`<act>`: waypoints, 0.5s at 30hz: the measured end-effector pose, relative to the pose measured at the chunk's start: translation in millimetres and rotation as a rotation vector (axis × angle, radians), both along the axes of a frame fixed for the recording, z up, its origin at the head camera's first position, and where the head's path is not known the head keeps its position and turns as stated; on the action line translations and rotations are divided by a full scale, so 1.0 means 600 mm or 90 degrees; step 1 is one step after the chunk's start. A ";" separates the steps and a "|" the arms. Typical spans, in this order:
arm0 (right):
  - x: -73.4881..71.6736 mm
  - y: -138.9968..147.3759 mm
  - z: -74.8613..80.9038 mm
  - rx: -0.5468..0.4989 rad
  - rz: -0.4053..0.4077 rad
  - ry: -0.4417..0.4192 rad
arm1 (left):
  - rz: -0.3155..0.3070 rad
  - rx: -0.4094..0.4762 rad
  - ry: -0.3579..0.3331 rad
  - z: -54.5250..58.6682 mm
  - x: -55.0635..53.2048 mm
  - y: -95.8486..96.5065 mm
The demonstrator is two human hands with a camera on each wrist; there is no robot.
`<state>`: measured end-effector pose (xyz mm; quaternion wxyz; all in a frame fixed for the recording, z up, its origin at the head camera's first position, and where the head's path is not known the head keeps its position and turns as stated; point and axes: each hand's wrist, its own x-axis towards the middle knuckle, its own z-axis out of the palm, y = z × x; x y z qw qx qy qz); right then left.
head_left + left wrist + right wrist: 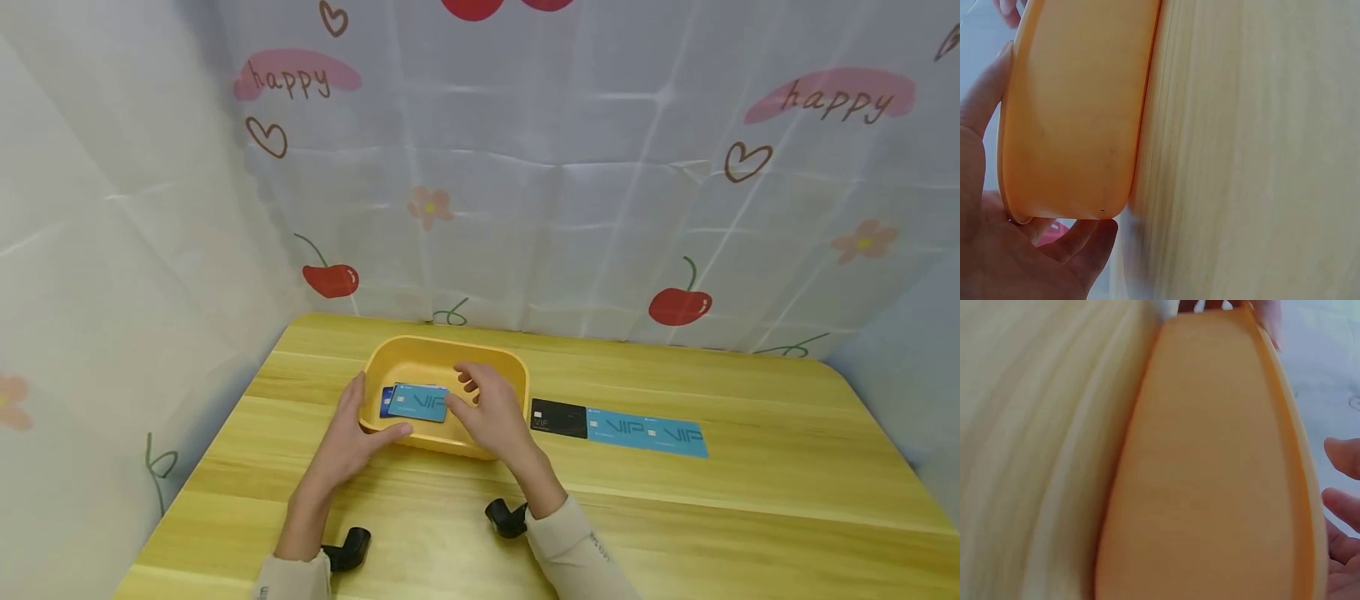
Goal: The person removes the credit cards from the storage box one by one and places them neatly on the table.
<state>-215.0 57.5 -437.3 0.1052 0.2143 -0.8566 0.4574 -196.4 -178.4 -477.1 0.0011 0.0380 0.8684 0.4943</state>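
Your left hand (347,442) grips the tub (420,353); your right hand (497,415) is over it, fingers apart. Bumping could slide the cards (412,403).

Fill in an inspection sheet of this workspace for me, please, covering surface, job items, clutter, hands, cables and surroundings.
Surface: wood-grain table.
Job items: yellow basket holds a light-blue VIP card partly covering a darker blue card; black card and two more light-blue cards lie in a row to its right.
Clutter: nothing seen.
Hands: left hand grips the basket's left end; right hand is over the basket, card contact unclear.
Cables: nothing seen.
Surroundings: pale sheeting printed with cherries, hearts and "happy".
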 end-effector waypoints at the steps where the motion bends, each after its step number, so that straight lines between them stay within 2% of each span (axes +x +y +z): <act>1: -0.001 -0.006 0.000 0.010 0.000 -0.004 | 0.000 0.000 0.001 0.000 0.000 0.000; 8: -0.017 -0.038 0.001 0.129 0.008 -0.030 | -0.005 -0.004 0.004 0.000 -0.001 0.001; 15: -0.039 -0.066 0.003 0.197 0.037 -0.062 | -0.001 -0.005 0.000 0.001 0.000 -0.001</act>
